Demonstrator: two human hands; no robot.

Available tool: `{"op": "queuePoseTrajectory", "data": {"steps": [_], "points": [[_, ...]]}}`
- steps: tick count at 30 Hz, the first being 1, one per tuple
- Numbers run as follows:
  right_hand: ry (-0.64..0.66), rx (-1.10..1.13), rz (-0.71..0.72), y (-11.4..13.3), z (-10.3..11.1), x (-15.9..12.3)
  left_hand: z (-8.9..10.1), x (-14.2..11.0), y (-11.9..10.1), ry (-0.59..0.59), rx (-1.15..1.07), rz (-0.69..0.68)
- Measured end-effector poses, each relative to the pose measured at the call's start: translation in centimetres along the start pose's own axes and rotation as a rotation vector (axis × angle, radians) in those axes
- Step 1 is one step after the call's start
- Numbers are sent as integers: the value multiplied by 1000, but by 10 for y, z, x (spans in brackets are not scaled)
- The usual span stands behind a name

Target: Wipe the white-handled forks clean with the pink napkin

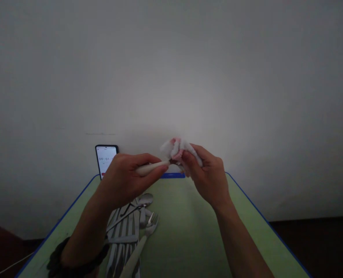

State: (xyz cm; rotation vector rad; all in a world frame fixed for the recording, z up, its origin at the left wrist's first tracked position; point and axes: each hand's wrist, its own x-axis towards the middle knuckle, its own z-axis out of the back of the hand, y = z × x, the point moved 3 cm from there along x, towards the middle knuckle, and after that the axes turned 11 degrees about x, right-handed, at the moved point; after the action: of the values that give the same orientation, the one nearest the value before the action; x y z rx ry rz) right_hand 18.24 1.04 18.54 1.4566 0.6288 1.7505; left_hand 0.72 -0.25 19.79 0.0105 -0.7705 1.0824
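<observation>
My left hand (pixel 127 177) is closed round the pale handle of a utensil (pixel 152 168), held level above the green table (pixel 188 231). The utensil's far end is hidden inside a white and pink cloth (pixel 177 148). My right hand (pixel 207 175) is pinched on that cloth, bunched around the utensil's end. Both hands meet above the table's far edge.
A pile of several metal spoons and forks (pixel 130 231) lies on the table under my left forearm. A phone (pixel 106 159) showing a timer leans against the white wall at the table's far left corner. The table has a blue rim (pixel 246 197). A dark band circles my left wrist.
</observation>
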Motion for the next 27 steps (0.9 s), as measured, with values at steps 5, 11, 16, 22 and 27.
{"op": "queuePoseTrajectory", "data": {"steps": [5, 11, 16, 22, 27], "points": [[-108, 228, -130, -8, -8, -1, -6, 2, -1, 51, -61, 43], [-259, 342, -180, -15, -18, 0, -15, 5, -6, 88, -65, 50], [-234, 235, -190, -21, -14, 3, -19, 6, -7, 110, -60, 72], [72, -38, -174, -23, -6, 4, -19, 5, -1, 174, -20, 82], [257, -104, -80, -17, 5, 4, -15, 4, 4, 220, -23, 88]]}}
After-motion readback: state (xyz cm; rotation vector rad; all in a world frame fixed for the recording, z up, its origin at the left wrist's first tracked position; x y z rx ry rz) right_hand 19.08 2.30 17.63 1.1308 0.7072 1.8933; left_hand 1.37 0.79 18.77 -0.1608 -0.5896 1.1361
